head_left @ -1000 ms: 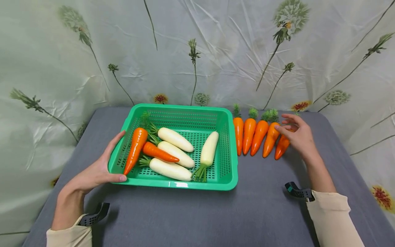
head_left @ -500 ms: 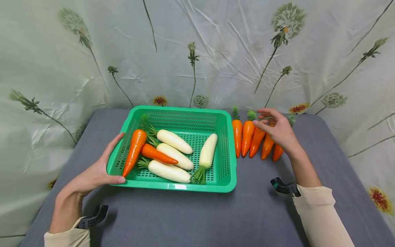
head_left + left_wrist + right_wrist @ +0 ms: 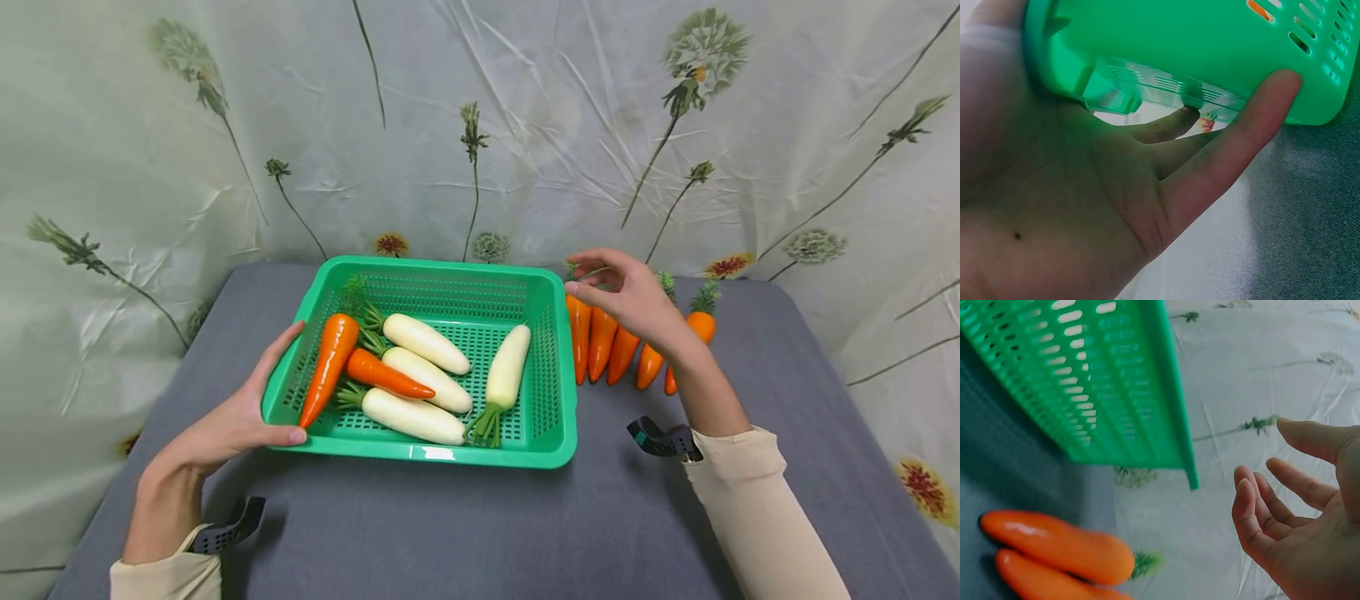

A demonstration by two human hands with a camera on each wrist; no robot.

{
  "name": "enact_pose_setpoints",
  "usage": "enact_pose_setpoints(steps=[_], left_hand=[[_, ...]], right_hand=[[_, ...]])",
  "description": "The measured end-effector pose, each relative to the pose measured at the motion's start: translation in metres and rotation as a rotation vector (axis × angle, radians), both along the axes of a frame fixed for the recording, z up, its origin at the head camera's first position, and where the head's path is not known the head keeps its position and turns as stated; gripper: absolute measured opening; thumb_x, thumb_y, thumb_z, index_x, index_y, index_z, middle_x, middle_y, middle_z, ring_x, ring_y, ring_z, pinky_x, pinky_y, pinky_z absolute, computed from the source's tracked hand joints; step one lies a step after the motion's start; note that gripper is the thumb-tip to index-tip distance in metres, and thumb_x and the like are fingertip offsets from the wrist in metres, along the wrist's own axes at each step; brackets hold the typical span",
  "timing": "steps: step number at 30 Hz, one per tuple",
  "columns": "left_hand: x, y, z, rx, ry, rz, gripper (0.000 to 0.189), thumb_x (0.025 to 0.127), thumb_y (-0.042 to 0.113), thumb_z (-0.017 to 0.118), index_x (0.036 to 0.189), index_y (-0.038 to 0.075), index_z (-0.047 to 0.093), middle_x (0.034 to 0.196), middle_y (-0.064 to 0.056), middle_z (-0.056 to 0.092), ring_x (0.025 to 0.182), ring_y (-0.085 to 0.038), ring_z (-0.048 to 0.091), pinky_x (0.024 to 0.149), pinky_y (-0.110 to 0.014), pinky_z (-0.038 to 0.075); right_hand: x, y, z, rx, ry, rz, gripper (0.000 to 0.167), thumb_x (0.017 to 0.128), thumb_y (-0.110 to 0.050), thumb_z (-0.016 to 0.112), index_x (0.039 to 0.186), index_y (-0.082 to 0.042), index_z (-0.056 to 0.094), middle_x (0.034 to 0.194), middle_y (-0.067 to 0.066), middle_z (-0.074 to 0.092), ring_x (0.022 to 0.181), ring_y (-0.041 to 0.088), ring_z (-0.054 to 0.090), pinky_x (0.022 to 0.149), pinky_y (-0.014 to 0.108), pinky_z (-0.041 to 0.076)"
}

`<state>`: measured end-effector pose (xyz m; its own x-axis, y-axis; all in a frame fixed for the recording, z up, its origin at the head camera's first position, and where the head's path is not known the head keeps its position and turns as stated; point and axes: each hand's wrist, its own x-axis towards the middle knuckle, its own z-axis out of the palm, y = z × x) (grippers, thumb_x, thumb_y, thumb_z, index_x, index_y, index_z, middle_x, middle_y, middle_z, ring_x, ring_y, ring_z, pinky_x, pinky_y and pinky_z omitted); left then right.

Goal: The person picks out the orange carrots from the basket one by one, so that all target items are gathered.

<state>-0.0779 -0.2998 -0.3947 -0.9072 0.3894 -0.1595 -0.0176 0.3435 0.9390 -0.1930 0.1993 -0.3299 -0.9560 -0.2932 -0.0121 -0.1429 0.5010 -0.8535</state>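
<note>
A green plastic basket [image 3: 420, 454] stands on the grey-covered table. Inside lie two carrots [image 3: 330, 358] on the left and several white radishes [image 3: 427, 340] with green tops. My left hand [image 3: 240, 417] grips the basket's left end, its thumb over the front corner rim; in the left wrist view its fingers [image 3: 1272, 100] lie against the outer wall. To the right of the basket, several carrots [image 3: 602, 337] lie in a row, tops toward the wall. My right hand [image 3: 637, 300] hovers over them near the basket's right rim, fingers loosely bent, holding nothing. It partly hides the carrots' upper ends.
A pale curtain [image 3: 420, 167] printed with dandelions hangs behind the table [image 3: 465, 533]. Dark straps [image 3: 663, 439] sit on both wrists, below beige sleeves.
My right hand has moved left along the row, from the rightmost carrots to above those beside the basket. The left hand and basket stay in place.
</note>
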Motion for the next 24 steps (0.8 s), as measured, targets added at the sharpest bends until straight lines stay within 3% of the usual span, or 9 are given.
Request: enact_pose_setpoints(steps=[12,24], left_hand=[[0.0,0.001,0.0,-0.002,-0.001,0.002,0.123,0.083,0.003,0.079,0.166,0.044,-0.002,0.159,-0.018,0.015,0.121,-0.005,0.045,0.088,-0.02,0.05],[0.0,0.002,-0.001,0.014,0.008,0.011,0.124,0.082,0.0,0.079,0.166,0.043,-0.001,0.158,-0.017,0.015,0.121,-0.004,0.044,0.088,-0.019,0.049]], right_hand=[[-0.01,-0.034,0.017,0.003,0.022,0.166,0.045,0.102,-0.024,0.068,0.144,-0.012,0.059,0.141,0.014,0.06,0.122,0.029,0.061,0.102,0.045,0.05],[-0.019,-0.062,0.023,-0.023,-0.022,0.239,0.041,0.1,-0.023,0.071,0.139,-0.014,0.063,0.135,0.012,0.063,0.119,0.026,0.065,0.101,0.045,0.052]])
